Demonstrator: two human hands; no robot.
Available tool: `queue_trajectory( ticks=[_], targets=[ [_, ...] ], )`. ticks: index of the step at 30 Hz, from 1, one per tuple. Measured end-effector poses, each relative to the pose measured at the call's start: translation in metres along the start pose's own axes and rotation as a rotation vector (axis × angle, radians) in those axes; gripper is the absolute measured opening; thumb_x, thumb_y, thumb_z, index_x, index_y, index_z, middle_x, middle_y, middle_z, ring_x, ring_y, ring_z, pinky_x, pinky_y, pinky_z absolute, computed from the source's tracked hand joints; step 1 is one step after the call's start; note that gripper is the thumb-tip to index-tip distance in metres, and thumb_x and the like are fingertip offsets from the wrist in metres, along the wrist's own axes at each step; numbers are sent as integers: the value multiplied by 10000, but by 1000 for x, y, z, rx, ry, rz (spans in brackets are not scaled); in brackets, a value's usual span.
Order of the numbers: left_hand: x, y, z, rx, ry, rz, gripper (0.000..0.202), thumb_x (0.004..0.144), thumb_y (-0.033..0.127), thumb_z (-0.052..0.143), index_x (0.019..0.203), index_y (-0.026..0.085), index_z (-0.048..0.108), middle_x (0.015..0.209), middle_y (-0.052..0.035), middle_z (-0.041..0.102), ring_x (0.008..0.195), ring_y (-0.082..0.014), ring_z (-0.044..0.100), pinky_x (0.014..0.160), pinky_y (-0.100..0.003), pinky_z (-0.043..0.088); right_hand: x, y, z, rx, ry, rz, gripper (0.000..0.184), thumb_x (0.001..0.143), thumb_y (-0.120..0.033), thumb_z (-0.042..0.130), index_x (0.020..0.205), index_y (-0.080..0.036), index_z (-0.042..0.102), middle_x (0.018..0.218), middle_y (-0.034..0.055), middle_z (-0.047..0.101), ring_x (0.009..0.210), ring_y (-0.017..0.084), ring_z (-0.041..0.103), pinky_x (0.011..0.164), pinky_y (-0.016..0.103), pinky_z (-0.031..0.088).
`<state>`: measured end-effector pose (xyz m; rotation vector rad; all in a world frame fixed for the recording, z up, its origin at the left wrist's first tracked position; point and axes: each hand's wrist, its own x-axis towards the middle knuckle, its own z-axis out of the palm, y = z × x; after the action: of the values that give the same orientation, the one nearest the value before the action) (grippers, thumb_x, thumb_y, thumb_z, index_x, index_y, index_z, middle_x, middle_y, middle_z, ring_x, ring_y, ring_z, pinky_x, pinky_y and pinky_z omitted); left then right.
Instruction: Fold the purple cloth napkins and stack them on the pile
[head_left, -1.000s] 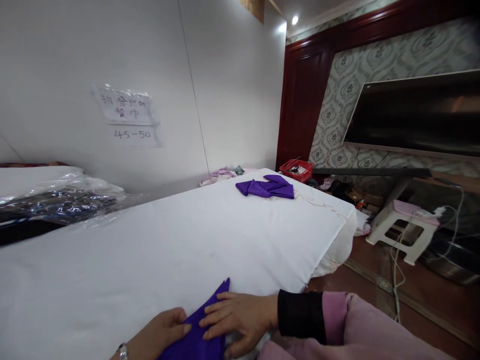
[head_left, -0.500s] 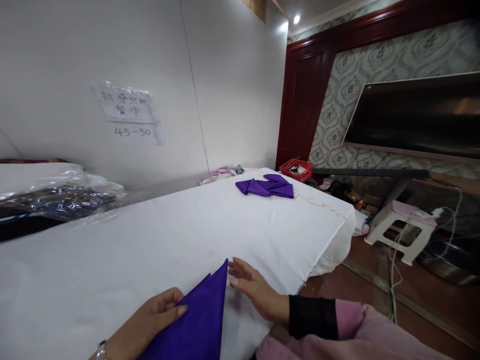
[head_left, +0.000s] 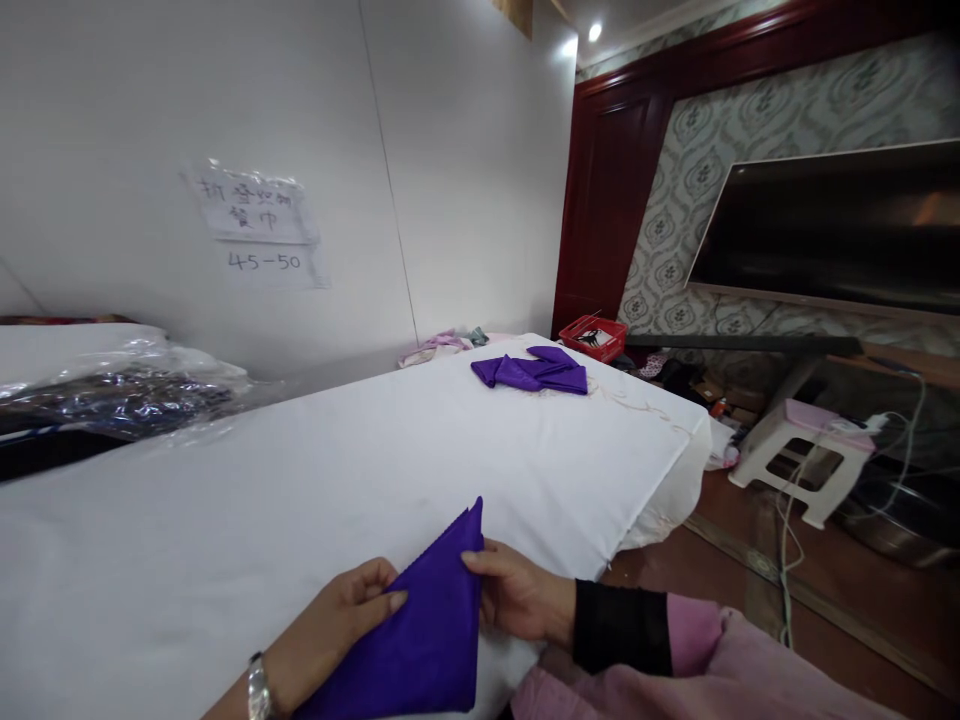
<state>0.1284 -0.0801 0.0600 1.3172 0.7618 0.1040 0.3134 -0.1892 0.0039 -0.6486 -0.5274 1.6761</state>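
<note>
A purple cloth napkin (head_left: 424, 640), folded to a point at its top, is held up over the near side of the white-covered table (head_left: 315, 480). My left hand (head_left: 349, 615) pinches its left edge, thumb in front and fingers behind. On the right edge, just below the tip, my right hand (head_left: 521, 590) grips the cloth with the thumb on the front; its other fingers are partly hidden behind the fabric. Farther back on the table lie several folded purple napkins (head_left: 532, 372) in a loose pile.
Clear plastic wrapping (head_left: 165, 390) covers items at the left. A red basket (head_left: 594, 338) stands beyond the table's far end. To the right are a white and pink stool (head_left: 802, 455) with cables, a metal basin (head_left: 900, 515) and a wall-mounted screen (head_left: 832, 235).
My right hand has closed on the napkin's right edge, where it was open beside it before. The napkin and my left hand have shifted slightly right and up.
</note>
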Motion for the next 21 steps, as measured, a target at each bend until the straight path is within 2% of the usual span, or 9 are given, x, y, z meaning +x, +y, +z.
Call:
queue_trajectory(
  ticks=[3, 9, 15, 18, 21],
  targets=[
    [7, -7, 0, 24, 6, -4, 470, 545, 540, 776, 670, 184, 496, 549, 43, 575, 488, -87, 454, 487, -210, 333, -3, 0, -2, -49, 60, 22, 411, 699, -272, 745, 1061, -125, 620, 878, 55, 689, 688, 130, 620, 668, 268, 447],
    [15, -10, 4, 35, 25, -12, 499, 522, 569, 764, 669, 186, 481, 543, 52, 558, 480, -88, 452, 495, -218, 319, -9, -3, -2, -105, 72, -11, 446, 668, -226, 760, 1082, -170, 605, 896, 51, 694, 673, 144, 624, 586, 256, 455],
    [18, -1, 12, 59, 51, -28, 476, 514, 554, 757, 657, 191, 483, 550, 63, 543, 487, -93, 458, 519, -230, 333, -6, -8, -6, -26, 154, 10, 344, 637, -204, 774, 941, -92, 657, 799, 60, 698, 659, 136, 627, 701, 286, 473],
    [22, 2, 14, 77, 55, -13, 441, 540, 532, 747, 655, 188, 495, 565, 59, 557, 508, -98, 473, 534, -232, 350, -9, -13, -10, -2, 141, 76, 308, 656, -205, 766, 914, -75, 660, 751, 51, 692, 616, 115, 616, 673, 258, 471],
    [29, 3, 12, 125, 61, 20, 412, 556, 500, 750, 703, 176, 541, 579, 58, 567, 522, -95, 482, 552, -231, 358, -11, -21, -13, -17, 161, 68, 277, 661, -205, 768, 883, -79, 661, 713, 32, 686, 601, 104, 615, 639, 230, 473]
  ],
)
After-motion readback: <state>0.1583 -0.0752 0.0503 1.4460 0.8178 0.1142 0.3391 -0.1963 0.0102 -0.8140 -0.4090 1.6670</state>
